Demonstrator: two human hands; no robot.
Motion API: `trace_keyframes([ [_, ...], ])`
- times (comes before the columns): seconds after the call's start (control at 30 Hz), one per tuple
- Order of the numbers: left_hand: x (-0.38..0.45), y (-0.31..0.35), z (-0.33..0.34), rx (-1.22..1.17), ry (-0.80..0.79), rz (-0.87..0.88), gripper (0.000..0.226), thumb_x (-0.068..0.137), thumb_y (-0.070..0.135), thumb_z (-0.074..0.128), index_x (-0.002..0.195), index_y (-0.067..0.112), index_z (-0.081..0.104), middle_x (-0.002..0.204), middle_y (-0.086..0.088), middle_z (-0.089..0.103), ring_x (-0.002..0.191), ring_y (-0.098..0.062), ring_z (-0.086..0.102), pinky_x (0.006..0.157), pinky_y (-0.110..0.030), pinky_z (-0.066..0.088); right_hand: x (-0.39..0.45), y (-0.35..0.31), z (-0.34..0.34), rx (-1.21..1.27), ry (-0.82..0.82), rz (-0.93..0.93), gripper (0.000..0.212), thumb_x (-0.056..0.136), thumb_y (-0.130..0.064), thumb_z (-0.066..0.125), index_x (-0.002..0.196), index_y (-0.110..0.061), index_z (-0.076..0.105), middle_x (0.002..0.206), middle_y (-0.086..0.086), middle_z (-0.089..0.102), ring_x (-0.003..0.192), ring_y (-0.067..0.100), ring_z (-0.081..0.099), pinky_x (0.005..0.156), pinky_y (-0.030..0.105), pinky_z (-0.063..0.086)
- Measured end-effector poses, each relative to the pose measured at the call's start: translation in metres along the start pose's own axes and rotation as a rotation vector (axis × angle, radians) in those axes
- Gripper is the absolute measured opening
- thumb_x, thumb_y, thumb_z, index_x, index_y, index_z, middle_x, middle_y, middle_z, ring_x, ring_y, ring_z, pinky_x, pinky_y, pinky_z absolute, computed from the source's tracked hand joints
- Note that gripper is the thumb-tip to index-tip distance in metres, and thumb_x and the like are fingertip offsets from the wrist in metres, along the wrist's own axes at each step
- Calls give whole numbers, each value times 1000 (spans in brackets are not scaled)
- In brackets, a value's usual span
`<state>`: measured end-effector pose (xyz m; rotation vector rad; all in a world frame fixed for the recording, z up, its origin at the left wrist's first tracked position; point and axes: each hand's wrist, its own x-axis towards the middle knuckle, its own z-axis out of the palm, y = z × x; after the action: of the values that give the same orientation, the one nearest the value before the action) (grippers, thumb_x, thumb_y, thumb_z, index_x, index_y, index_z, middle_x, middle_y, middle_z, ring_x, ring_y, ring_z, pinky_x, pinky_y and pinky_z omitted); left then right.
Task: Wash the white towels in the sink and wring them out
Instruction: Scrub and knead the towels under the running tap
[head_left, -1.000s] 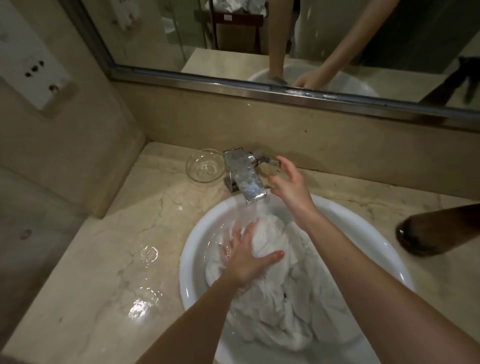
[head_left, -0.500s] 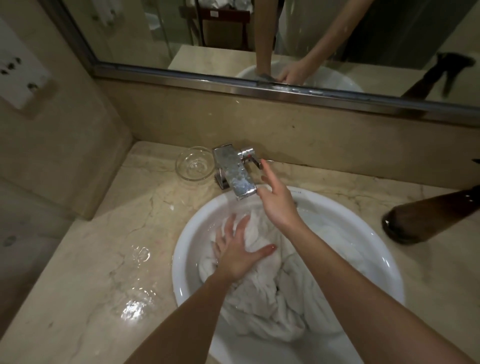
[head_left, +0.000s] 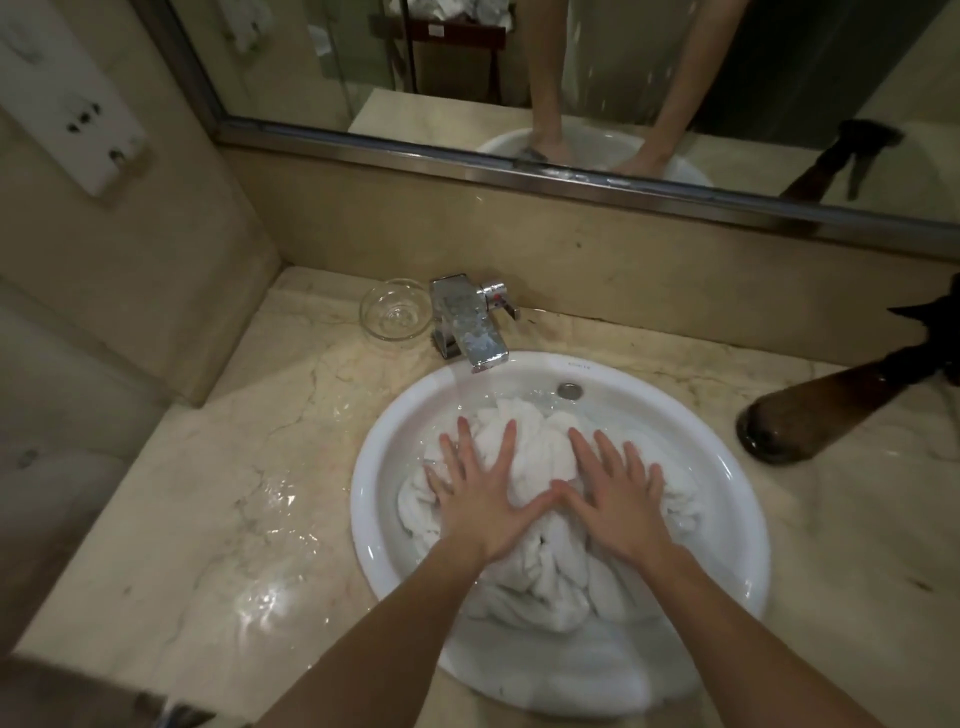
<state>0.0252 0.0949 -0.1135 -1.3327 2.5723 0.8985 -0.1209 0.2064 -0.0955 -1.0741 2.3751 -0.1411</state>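
Both hands now lie flat on the towels, the right one having come down from the tap handle since a second ago, and no stream shows at the spout any more.

Marble tabletop (head_left: 156, 519), wet with puddles on the left, carries a round white sink (head_left: 727, 519) set into it. White towels (head_left: 540, 447) fill the basin in one bunched, soaked heap, with a little water lying around them. Left hand (head_left: 480, 501) and right hand (head_left: 615, 499) press side by side on top of the heap, fingers straight and spread, thumbs nearly meeting; neither grips the cloth. Behind the basin stands a chrome tap (head_left: 470, 325), and just to its left an empty glass dish (head_left: 396, 316). A dark brown bottle (head_left: 810, 415) lies tilted on the tabletop at the right.

Judged from this, the step is kneading the heap under water. Done well, it calls for pressing straight down with the palms, then gathering and turning the folds so the buried layers get worked, keeping the push centred so water stays in the basin rather than joining the puddles outside. Wringing is not yet begun.
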Motion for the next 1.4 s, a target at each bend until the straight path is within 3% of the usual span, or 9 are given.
trace_keyframes([
  [0.13,2,3,9,92,42,-15,111,62,101,29,144,54,-28,156,-9,-40,143,-36,-36,116,-64,-12,5,9,24,-121,87,-9,69,84,-80,-1,149,-58,-13,168,-7,0,153,37,-5,115,64,-4],
  [0.27,11,0,16,193,68,12,116,60,101,29,147,48,-27,159,-14,-30,147,-38,-27,117,-65,-5,13,18,40,-241,225,-74,68,95,-69,15,157,-39,21,163,2,29,146,47,24,110,70,12],
  [0.53,23,-11,21,213,167,91,102,68,88,41,152,47,-1,163,-15,0,150,-39,-5,115,-66,15,35,32,51,-289,452,-218,71,94,-73,25,146,-30,47,141,9,57,122,47,49,108,67,23],
  [0.77,24,-13,11,197,111,96,86,74,86,30,151,53,12,162,-11,5,150,-35,3,113,-63,25,43,28,28,-310,317,-248,64,94,-70,24,137,-31,53,121,4,66,95,35,57,88,52,36],
  [0.87,15,-7,-2,222,21,93,69,93,68,36,155,44,17,164,-13,1,151,-35,0,118,-61,12,35,21,8,-342,199,-259,50,99,-62,24,137,-36,44,125,-6,61,110,30,53,88,48,33],
  [1.0,-26,16,-4,199,26,152,58,104,22,45,156,11,22,165,-18,6,151,-40,6,119,-50,20,-3,8,4,-261,355,-300,23,99,-44,49,113,-28,57,100,-4,68,96,29,58,77,44,33],
  [1.07,-49,14,-1,151,7,166,55,98,7,46,150,2,27,156,-24,28,143,-41,28,113,-41,30,-22,3,10,-222,372,-290,19,93,-38,62,107,-25,61,92,-3,68,92,30,58,74,44,35],
  [1.17,-75,9,-9,-141,48,168,44,95,22,45,135,3,46,124,-20,61,112,-40,57,93,-43,44,-41,-3,7,-188,383,-301,21,85,-28,69,105,-26,62,89,-4,67,92,30,57,73,42,35],
  [1.4,-95,7,-57,-426,-53,157,33,75,35,78,97,11,69,92,-4,74,87,-18,69,77,-33,53,-79,-13,-7,-136,360,-240,14,96,-32,59,110,-32,58,102,-7,65,102,29,54,88,48,33],
])
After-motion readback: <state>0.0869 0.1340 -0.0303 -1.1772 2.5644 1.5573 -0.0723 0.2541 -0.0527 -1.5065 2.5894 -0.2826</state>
